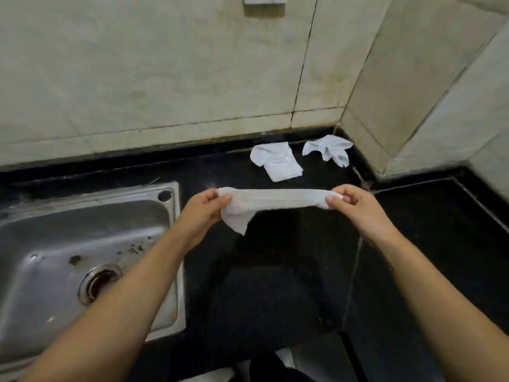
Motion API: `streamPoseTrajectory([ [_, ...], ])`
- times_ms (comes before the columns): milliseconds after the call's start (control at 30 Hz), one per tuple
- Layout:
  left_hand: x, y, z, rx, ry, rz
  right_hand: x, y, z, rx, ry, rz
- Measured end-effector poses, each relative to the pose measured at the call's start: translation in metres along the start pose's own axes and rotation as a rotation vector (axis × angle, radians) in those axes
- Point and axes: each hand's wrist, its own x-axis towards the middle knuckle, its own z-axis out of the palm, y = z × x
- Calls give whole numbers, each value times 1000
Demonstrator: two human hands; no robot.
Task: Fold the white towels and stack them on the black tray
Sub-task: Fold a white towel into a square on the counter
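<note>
While both bare forearms reach out over a black stone countertop [275, 271], a person stretches a white towel [275, 199] into a narrow horizontal band in the air between two hands. At the band's left end the left hand [203, 210] pinches the cloth between thumb and curled fingers, and a loose corner of the fabric droops below that grip. At the opposite end the right hand [355, 205] pinches the towel the same way, fingertips curled around bunched cloth. Neither hand is spread wide; both are closed tight on the fabric. Beyond the held towel, nearer the wall, a folded white towel [278, 162] lies flat on the counter, one upper corner slightly turned. Just to its right, near the inner corner where two wall faces meet, a crumpled white towel [327, 150] sits unfolded, apart from the folded one. On the person's left, a stainless steel sink [82, 230] is set into the counter, its basin flecked with dark debris around a round drain [99, 281]. Pale, stained wall tiles [165, 78] with dark grout lines rise behind the counter. Whether any dark surface here is a tray cannot be told from this view.
</note>
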Motion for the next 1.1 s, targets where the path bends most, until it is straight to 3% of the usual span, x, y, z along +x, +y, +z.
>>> streamPoseTrajectory([
  [200, -65, -97, -9, 286, -109, -404, -81, 86, 12, -102, -151, 252],
  [300, -92, -115, -5, 354, -109, -470, -100, 110, 18, -172, -219, 337],
  [433, -85, -113, -1, 323, 4, -356, -79, 106, 28, -178, -122, 312],
  [600, -51, -107, 13, 743, 318, -126, -31, 97, 51, -213, 54, 280],
  [833, -39, -133, 15, 1106, 444, -80, -9, 111, 82, -526, 113, 278],
  [1000, -71, -148, 14, 1160, 507, 2, -13, 94, 108, -762, 26, 42],
  [1100, -95, -162, 17, 1264, 495, 5, -5, 68, 154, -776, -288, -146],
])
